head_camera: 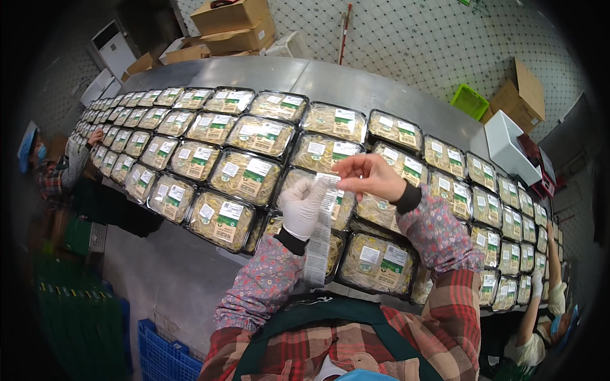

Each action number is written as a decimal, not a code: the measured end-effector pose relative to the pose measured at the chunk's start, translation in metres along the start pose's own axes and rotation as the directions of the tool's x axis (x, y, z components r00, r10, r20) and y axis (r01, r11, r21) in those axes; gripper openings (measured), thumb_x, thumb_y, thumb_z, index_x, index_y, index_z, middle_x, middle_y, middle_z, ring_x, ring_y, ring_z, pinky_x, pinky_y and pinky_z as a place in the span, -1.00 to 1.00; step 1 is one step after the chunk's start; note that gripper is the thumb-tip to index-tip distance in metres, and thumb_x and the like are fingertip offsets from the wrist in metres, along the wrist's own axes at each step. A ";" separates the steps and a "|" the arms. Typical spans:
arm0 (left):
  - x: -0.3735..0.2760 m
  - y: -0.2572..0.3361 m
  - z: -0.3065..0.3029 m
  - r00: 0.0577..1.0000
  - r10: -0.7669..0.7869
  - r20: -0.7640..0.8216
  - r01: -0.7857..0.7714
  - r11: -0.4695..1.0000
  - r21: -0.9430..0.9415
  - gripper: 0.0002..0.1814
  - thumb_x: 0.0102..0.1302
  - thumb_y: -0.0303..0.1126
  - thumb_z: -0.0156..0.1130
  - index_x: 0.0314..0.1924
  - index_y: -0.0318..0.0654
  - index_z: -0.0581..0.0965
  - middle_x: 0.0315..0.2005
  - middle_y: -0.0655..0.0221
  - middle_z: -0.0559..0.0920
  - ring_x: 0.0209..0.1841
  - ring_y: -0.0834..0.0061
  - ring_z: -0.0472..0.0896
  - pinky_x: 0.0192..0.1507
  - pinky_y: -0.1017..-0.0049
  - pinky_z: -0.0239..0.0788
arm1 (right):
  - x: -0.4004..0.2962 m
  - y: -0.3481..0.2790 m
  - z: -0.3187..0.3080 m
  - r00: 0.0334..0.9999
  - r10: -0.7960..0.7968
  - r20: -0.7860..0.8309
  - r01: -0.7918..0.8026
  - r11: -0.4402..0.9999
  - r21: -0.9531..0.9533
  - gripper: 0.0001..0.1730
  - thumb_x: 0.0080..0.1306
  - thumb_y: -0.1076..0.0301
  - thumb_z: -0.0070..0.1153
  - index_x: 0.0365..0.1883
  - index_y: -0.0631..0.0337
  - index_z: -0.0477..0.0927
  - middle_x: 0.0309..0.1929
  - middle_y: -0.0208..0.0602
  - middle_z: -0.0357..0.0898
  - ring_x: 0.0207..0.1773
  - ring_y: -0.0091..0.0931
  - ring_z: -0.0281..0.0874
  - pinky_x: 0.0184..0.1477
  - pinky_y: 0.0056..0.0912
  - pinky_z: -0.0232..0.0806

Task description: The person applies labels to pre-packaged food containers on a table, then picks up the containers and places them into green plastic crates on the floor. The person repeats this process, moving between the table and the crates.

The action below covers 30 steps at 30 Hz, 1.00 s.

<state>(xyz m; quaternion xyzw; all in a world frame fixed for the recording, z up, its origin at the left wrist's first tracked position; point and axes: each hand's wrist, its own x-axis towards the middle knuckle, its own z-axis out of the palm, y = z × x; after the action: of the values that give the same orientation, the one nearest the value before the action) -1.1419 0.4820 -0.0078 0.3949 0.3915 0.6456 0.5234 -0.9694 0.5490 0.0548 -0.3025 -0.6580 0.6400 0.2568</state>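
Note:
My left hand, in a white glove, grips a long strip of printed paper labels near its top; the strip hangs down towards my apron. Bare, my right hand has its thumb and fingertips at the strip's upper edge, close to the gloved fingers; whether a label is between them cannot be told. Both hands are above rows of film-covered black trays of bean sprouts. One such tray lies just below my right forearm, another to the left of my gloved hand. These trays bear white and green labels.
A long steel table carries the rows of trays. Co-workers reach over it at the far left and far right. Beyond it are cardboard boxes, a green crate and a white bin. A blue plastic pallet lies on the floor.

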 end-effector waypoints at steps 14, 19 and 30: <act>-0.018 0.027 -0.066 0.998 -0.020 0.066 0.017 0.999 0.048 -0.84 0.24 -0.43 0.15 -0.21 -0.34 0.50 -0.24 0.43 0.56 -0.21 0.71 0.47 -0.14 0.69 0.29 | 0.217 0.085 -0.129 0.850 -0.034 -0.525 -0.420 0.558 -0.716 -0.54 -0.06 0.11 0.34 -0.35 0.33 0.56 -0.43 -0.19 0.60 -0.39 -0.39 0.56 -0.32 -0.38 0.40; -0.025 0.047 -0.082 0.994 -0.090 -0.060 0.077 0.978 -0.193 -0.77 0.25 -0.49 0.09 -0.08 -0.37 0.43 -0.23 0.39 0.56 -0.20 0.65 0.51 -0.12 0.65 0.34 | 0.201 0.075 -0.123 0.781 -0.203 -0.590 -0.496 0.373 -0.784 -0.38 -0.16 0.06 0.39 -0.29 0.29 0.37 -0.33 -0.07 0.51 -0.22 -0.18 0.49 -0.14 -0.25 0.33; -0.058 0.072 -0.136 0.996 0.082 -0.036 -0.086 0.985 -0.147 -0.91 0.27 -0.48 0.11 -0.27 -0.35 0.47 -0.42 0.45 0.59 -0.40 0.78 0.49 -0.38 0.75 0.30 | 0.071 -0.034 0.161 0.992 0.085 0.093 -0.074 0.990 -0.121 -0.79 0.17 0.34 0.18 -0.31 0.31 0.56 -0.49 -0.47 0.53 -0.55 -0.76 0.41 -0.58 -0.73 0.30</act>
<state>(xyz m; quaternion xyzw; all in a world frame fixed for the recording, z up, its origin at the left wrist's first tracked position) -1.2853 0.4018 0.0009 0.3613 0.3333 0.7002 0.5178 -1.1373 0.4896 0.0775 -0.3112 -0.6937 0.6241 0.1801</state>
